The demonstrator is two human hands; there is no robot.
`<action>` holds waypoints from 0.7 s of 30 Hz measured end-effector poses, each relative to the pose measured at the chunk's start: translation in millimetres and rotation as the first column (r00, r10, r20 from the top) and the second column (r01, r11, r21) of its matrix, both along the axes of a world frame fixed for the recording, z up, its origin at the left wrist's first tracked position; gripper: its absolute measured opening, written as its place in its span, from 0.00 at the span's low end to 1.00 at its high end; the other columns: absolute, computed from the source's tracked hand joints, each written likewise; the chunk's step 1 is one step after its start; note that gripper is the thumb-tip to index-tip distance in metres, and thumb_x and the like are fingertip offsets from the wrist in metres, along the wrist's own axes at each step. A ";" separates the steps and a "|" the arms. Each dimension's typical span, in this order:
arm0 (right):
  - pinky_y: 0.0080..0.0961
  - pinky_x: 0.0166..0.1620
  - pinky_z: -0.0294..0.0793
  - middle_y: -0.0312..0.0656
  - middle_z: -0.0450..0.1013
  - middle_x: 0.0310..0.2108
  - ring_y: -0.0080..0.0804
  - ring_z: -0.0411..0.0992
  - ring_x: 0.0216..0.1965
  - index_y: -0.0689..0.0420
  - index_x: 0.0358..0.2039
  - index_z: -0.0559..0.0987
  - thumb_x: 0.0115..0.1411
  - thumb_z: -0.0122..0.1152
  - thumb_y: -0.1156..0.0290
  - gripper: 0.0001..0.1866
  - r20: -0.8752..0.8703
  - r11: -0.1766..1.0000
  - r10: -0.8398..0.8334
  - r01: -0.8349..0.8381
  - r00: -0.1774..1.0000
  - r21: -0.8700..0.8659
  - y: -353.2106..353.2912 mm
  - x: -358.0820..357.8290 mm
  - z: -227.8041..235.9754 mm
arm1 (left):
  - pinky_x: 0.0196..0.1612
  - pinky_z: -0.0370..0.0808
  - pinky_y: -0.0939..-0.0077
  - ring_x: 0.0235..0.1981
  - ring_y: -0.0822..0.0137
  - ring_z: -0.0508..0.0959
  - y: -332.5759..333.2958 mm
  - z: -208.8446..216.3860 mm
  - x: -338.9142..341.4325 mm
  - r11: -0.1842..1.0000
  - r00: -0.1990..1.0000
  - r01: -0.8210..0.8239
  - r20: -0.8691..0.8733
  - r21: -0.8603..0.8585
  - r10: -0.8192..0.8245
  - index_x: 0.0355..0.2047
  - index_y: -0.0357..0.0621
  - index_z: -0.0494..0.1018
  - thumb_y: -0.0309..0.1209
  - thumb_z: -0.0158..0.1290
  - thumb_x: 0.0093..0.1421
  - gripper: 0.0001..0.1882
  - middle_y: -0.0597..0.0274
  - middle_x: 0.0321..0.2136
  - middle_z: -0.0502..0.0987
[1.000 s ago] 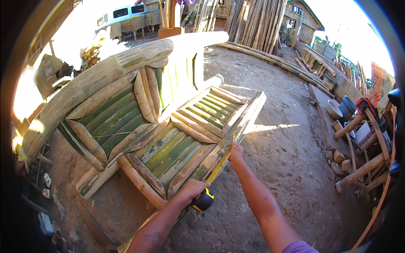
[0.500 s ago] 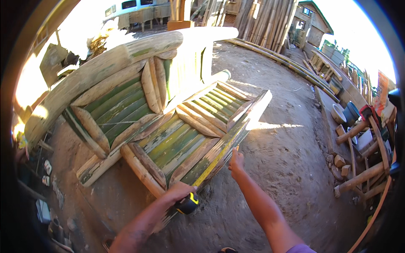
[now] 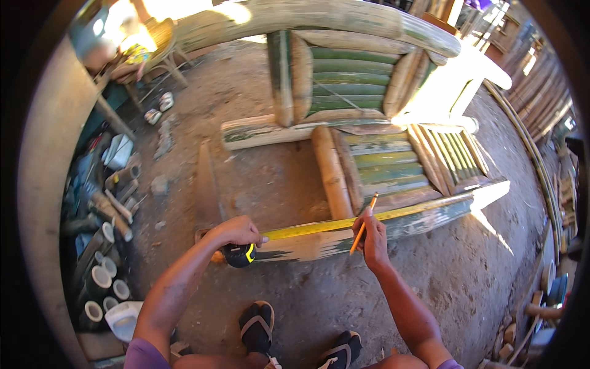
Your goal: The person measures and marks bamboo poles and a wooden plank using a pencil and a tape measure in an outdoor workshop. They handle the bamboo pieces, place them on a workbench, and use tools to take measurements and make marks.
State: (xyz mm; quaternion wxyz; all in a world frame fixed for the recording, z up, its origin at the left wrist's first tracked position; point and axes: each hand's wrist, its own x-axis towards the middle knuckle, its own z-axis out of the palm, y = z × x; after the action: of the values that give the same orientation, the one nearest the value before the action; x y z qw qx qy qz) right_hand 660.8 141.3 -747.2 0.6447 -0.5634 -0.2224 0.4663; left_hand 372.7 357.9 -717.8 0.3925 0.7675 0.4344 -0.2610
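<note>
My left hand is closed on a black and yellow tape measure at the left end of the front bamboo rail. From it the yellow blade stretches right along the rail's top. Its far end is hard to make out. My right hand pinches an orange pencil upright at the rail's edge, close to the blade. The rail belongs to a bamboo bench with a slatted seat and a slatted back. Left of the seat, the frame is open to the ground.
What looks like a handsaw lies beyond my left hand. Cut bamboo pieces and a white container are heaped at the left. A person sits at the far left. Long bamboo poles lie at the right.
My view has swung left, so the bench appears farther right and more of the left ground shows. The pencil in my right hand now shows plainly. Both hands stay at the front rail.
</note>
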 end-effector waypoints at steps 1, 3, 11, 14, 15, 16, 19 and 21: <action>0.20 0.18 0.62 0.36 0.68 0.17 0.20 0.63 0.13 0.59 0.26 0.76 0.71 0.49 0.49 0.26 -0.050 0.996 0.092 -0.092 0.995 0.006 10.7 -11.7 2.7 | 0.34 0.75 0.66 0.27 0.63 0.80 -0.1 2.6 -12.8 0.999 1.000 -0.010 0.008 0.033 0.010 0.31 0.53 0.86 0.54 0.61 0.54 0.19 0.56 0.26 0.83; 0.18 0.19 0.64 0.35 0.69 0.18 0.19 0.65 0.15 0.59 0.28 0.75 0.69 0.55 0.54 0.21 0.001 0.988 0.153 -0.153 0.988 -0.021 28.6 -41.6 0.8 | 0.36 0.77 0.64 0.30 0.60 0.82 -4.0 5.8 -32.5 0.994 0.998 -0.041 -0.048 0.106 0.046 0.29 0.53 0.86 0.54 0.61 0.54 0.19 0.55 0.27 0.83; 0.19 0.26 0.74 0.38 0.74 0.25 0.19 0.72 0.23 0.59 0.34 0.72 0.61 0.65 0.72 0.10 0.152 0.909 0.407 -0.415 0.901 0.024 48.7 -86.2 -20.5 | 0.52 0.76 0.58 0.49 0.45 0.79 -20.7 16.0 -26.4 0.965 0.964 -0.033 -0.247 0.260 0.100 0.46 0.34 0.78 0.55 0.62 0.55 0.34 0.40 0.46 0.79; 0.19 0.29 0.75 0.37 0.75 0.26 0.19 0.73 0.25 0.61 0.35 0.74 0.61 0.64 0.74 0.07 0.113 0.894 0.446 -0.447 0.888 -0.022 50.7 -96.6 -24.1 | 0.51 0.76 0.58 0.49 0.46 0.80 -19.8 23.3 -32.3 0.960 0.954 -0.056 -0.268 0.274 0.132 0.46 0.35 0.79 0.55 0.61 0.56 0.33 0.41 0.45 0.80; 0.19 0.29 0.74 0.37 0.76 0.27 0.19 0.73 0.25 0.61 0.35 0.74 0.61 0.63 0.74 0.07 0.156 0.883 0.468 -0.468 0.870 -0.040 53.2 -101.3 -25.2 | 0.52 0.76 0.58 0.49 0.46 0.80 -19.3 25.2 -37.1 0.959 0.954 -0.069 -0.262 0.275 0.144 0.46 0.35 0.79 0.54 0.61 0.56 0.33 0.41 0.45 0.80; 0.19 0.30 0.74 0.38 0.76 0.27 0.19 0.74 0.25 0.62 0.35 0.75 0.61 0.63 0.73 0.07 0.198 0.871 0.489 -0.488 0.849 -0.056 56.5 -105.2 -26.4 | 0.52 0.76 0.58 0.49 0.46 0.80 -17.6 26.8 -42.1 0.960 0.952 -0.077 -0.267 0.269 0.151 0.46 0.35 0.79 0.54 0.61 0.56 0.33 0.41 0.45 0.80; 0.18 0.31 0.74 0.38 0.77 0.27 0.20 0.75 0.27 0.63 0.35 0.77 0.61 0.62 0.73 0.07 0.319 0.857 0.499 -0.514 0.806 -0.040 69.4 -116.7 -30.2 | 0.51 0.77 0.57 0.48 0.47 0.80 -13.1 27.5 -54.8 0.961 0.951 -0.097 -0.261 0.259 0.167 0.46 0.34 0.79 0.55 0.61 0.56 0.33 0.41 0.44 0.80; 0.19 0.32 0.75 0.39 0.78 0.27 0.21 0.76 0.28 0.63 0.37 0.78 0.60 0.63 0.72 0.08 0.301 0.843 0.529 -0.531 0.794 -0.081 76.8 -122.4 -32.2 | 0.51 0.77 0.57 0.48 0.47 0.81 -11.1 25.8 -59.2 0.959 0.955 -0.095 -0.246 0.265 0.163 0.45 0.34 0.79 0.55 0.61 0.56 0.33 0.41 0.44 0.80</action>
State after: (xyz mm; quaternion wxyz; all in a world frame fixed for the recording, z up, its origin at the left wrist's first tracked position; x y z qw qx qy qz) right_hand 538.4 218.1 -779.4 0.4471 -0.5425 -0.4716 0.5324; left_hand 313.5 346.8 -692.0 0.2469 0.7388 0.5620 -0.2781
